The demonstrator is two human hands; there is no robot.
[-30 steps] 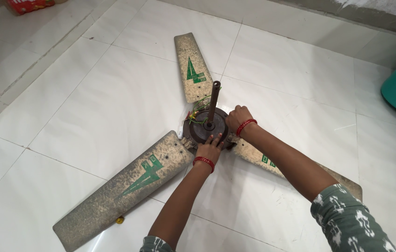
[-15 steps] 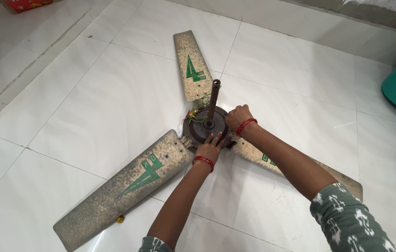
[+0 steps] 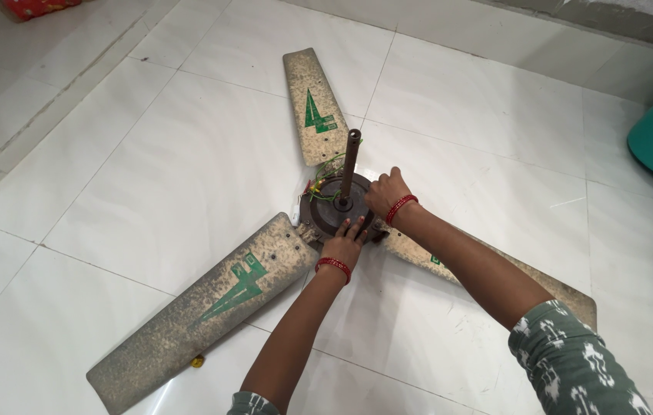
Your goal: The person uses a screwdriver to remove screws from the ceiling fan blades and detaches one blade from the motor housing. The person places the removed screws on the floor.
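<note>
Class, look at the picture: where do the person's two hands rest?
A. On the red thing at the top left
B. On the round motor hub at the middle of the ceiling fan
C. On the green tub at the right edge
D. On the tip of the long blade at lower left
B: the left hand and right hand both lie on the dark hub, beside the upright rod, where the three blades meet.

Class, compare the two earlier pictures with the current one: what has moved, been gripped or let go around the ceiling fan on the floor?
Nothing visibly changed. The left hand and right hand rest on the motor hub as before; the fan blades and rod lie where they were on the tiled floor.
</note>
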